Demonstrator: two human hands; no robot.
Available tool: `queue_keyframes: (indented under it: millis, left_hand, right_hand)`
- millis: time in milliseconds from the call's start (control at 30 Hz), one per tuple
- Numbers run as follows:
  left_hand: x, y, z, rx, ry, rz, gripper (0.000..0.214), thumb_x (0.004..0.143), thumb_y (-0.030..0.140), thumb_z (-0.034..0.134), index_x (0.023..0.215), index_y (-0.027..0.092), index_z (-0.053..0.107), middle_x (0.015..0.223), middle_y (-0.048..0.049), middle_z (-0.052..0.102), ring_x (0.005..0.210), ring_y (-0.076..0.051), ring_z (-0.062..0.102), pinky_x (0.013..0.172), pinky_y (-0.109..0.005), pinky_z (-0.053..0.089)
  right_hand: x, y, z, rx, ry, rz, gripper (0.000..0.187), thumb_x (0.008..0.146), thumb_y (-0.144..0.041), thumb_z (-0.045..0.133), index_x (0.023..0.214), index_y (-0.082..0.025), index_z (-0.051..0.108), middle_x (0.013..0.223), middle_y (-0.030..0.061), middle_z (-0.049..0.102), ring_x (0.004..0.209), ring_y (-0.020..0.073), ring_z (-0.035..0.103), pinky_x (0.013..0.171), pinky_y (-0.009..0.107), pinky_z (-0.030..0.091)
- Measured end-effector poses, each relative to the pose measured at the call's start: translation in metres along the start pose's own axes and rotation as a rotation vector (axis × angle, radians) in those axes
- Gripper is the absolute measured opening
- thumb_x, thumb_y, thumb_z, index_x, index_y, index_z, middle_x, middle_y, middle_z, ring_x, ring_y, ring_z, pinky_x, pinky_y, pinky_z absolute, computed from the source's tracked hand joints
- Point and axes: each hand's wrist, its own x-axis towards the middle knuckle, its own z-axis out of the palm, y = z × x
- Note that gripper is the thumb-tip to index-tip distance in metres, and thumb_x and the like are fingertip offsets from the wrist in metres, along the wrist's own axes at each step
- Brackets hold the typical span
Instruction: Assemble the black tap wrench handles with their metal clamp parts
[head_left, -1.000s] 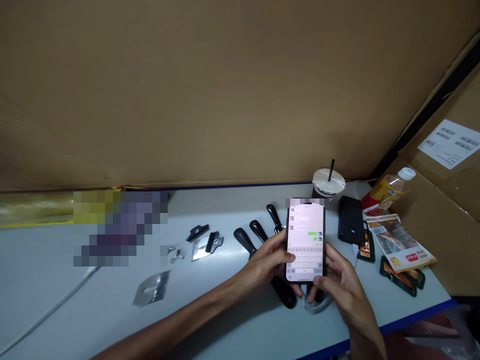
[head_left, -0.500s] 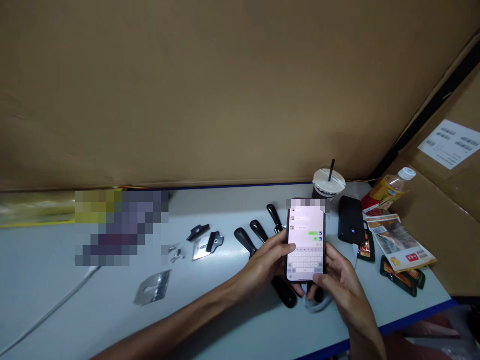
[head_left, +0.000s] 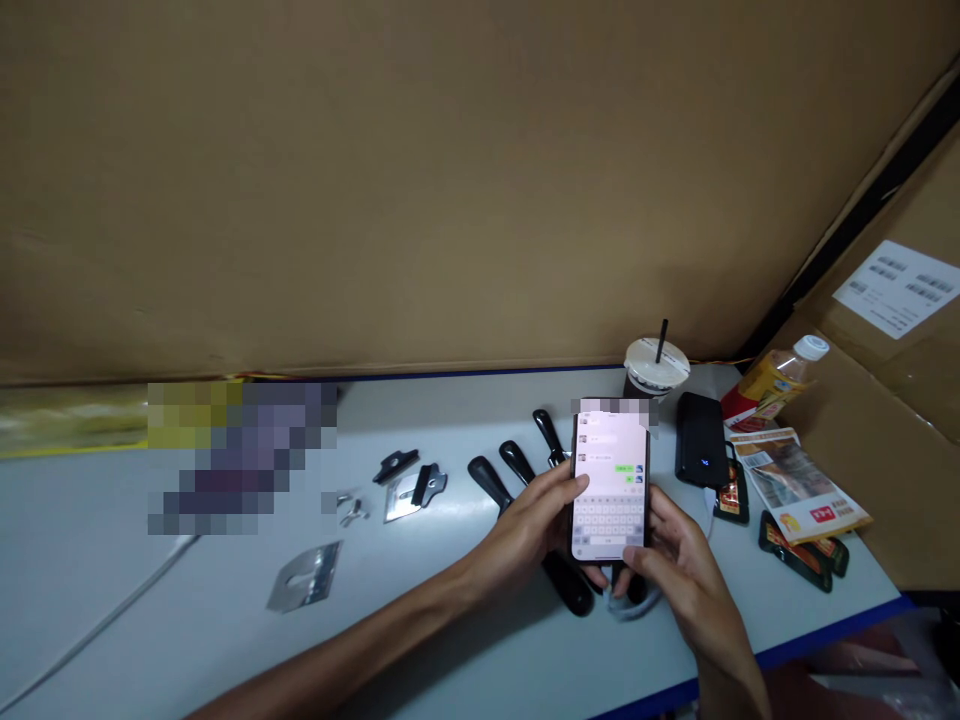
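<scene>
Both hands hold an upright smartphone (head_left: 609,480) whose lit screen shows a chat and a keyboard. My left hand (head_left: 536,520) grips its left side, thumb over the screen's edge. Around the lower right side is my right hand (head_left: 679,555), its thumb at the bottom corner. A pale cable (head_left: 634,605) loops below the phone. Black handles (head_left: 489,482) lie behind and beneath my left hand, their far ends partly hidden. To the left are plane blades (head_left: 306,577), black metal cap pieces (head_left: 430,485) and small silver screws (head_left: 352,510).
A black power bank (head_left: 701,437), a lidded cup with a straw (head_left: 657,367), a drink bottle (head_left: 776,380) and a snack packet (head_left: 806,485) stand or lie at the right. Cardboard (head_left: 450,200) walls the back. A blurred-out item (head_left: 251,455) lies at the left on the table (head_left: 187,620).
My left thumb has shifted slightly up and left along the phone's edge. The phone stays in both hands, and the view has moved very slightly.
</scene>
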Motion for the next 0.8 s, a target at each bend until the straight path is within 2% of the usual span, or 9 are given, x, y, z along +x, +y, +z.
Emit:
queue_keyframes:
  millis: [133, 200, 267, 333, 433, 500, 567, 700, 800]
  left_hand:
    - [-0.002, 0.003, 0.003, -0.011, -0.055, -0.002, 0.078, 0.087, 0.075, 0.059, 0.136, 0.014, 0.057, 0.113, -0.02, 0.072, 0.089, -0.033, 0.072, 0.06, -0.037, 0.06]
    - [-0.003, 0.002, 0.004, -0.045, -0.085, -0.007, 0.081, 0.088, 0.078, 0.054, 0.137, 0.014, 0.058, 0.12, -0.0212, 0.07, 0.098, -0.036, 0.071, 0.065, -0.038, 0.06]
    - [-0.003, -0.004, 0.005, -0.102, -0.086, 0.003, 0.079, 0.09, 0.077, 0.051, 0.141, 0.017, 0.056, 0.13, -0.0207, 0.067, 0.112, -0.039, 0.067, 0.078, -0.043, 0.06]
    - [-0.003, -0.012, 0.006, -0.164, -0.08, 0.029, 0.076, 0.091, 0.075, 0.052, 0.145, 0.02, 0.054, 0.139, -0.019, 0.062, 0.125, -0.04, 0.06, 0.095, -0.05, 0.056]
    - [-0.002, -0.026, 0.009, -0.215, -0.093, 0.042, 0.077, 0.089, 0.074, 0.057, 0.144, 0.02, 0.055, 0.145, -0.0177, 0.059, 0.135, -0.04, 0.052, 0.108, -0.054, 0.047]
    - [0.0, -0.031, 0.014, -0.215, -0.128, 0.028, 0.079, 0.088, 0.074, 0.059, 0.144, 0.019, 0.055, 0.145, -0.0184, 0.058, 0.136, -0.04, 0.051, 0.111, -0.054, 0.045]
    - [0.0, -0.029, 0.019, -0.189, -0.204, -0.001, 0.08, 0.088, 0.075, 0.058, 0.146, 0.019, 0.053, 0.145, -0.0193, 0.058, 0.135, -0.04, 0.052, 0.108, -0.055, 0.047]
    - [-0.01, -0.01, 0.022, 0.027, -0.361, -0.028, 0.08, 0.091, 0.078, 0.048, 0.15, 0.025, 0.05, 0.153, -0.019, 0.049, 0.135, -0.038, 0.052, 0.097, -0.054, 0.055]
    - [-0.031, 0.003, 0.011, 0.285, -0.311, 0.021, 0.065, 0.095, 0.067, 0.054, 0.149, 0.031, 0.051, 0.154, -0.0147, 0.048, 0.134, -0.032, 0.054, 0.097, -0.047, 0.057]
  right_hand:
    - [-0.001, -0.004, 0.002, -0.063, 0.003, 0.013, 0.041, 0.087, -0.038, 0.065, 0.124, -0.021, 0.061, 0.101, 0.0059, 0.072, 0.069, 0.0142, 0.062, 0.054, 0.023, 0.052]
    - [-0.003, -0.004, 0.007, -0.16, 0.045, 0.009, 0.043, 0.089, -0.044, 0.063, 0.125, -0.022, 0.06, 0.104, 0.0068, 0.072, 0.078, 0.0179, 0.066, 0.06, 0.027, 0.055]
    - [-0.005, -0.001, 0.013, -0.361, 0.183, -0.017, 0.051, 0.087, -0.045, 0.066, 0.131, -0.023, 0.056, 0.114, 0.0087, 0.071, 0.094, 0.0233, 0.068, 0.075, 0.034, 0.058]
    - [-0.007, 0.003, 0.021, -0.658, 0.396, -0.067, 0.065, 0.079, -0.045, 0.072, 0.136, -0.023, 0.053, 0.125, 0.012, 0.067, 0.109, 0.03, 0.065, 0.088, 0.044, 0.056]
    - [-0.007, 0.008, 0.028, -1.069, 0.605, -0.12, 0.067, 0.073, -0.047, 0.076, 0.131, -0.019, 0.058, 0.119, 0.0149, 0.066, 0.112, 0.036, 0.062, 0.091, 0.052, 0.053]
    - [-0.008, 0.007, 0.029, -1.213, 0.633, -0.104, 0.059, 0.075, -0.047, 0.074, 0.124, -0.017, 0.062, 0.108, 0.0135, 0.066, 0.106, 0.0356, 0.063, 0.089, 0.051, 0.052]
    - [-0.011, 0.004, 0.024, -1.267, 0.651, -0.071, 0.054, 0.077, -0.05, 0.071, 0.119, -0.018, 0.064, 0.103, 0.0118, 0.065, 0.1, 0.034, 0.064, 0.087, 0.049, 0.052]
    - [-0.021, -0.005, 0.005, -1.293, 0.708, -0.061, 0.056, 0.078, -0.059, 0.066, 0.116, -0.018, 0.065, 0.107, 0.0133, 0.066, 0.1, 0.0329, 0.065, 0.085, 0.044, 0.051]
    - [-0.022, -0.014, -0.014, -1.429, 0.802, 0.039, 0.062, 0.079, -0.061, 0.064, 0.118, -0.013, 0.064, 0.109, 0.0171, 0.067, 0.103, 0.0364, 0.065, 0.085, 0.045, 0.05]
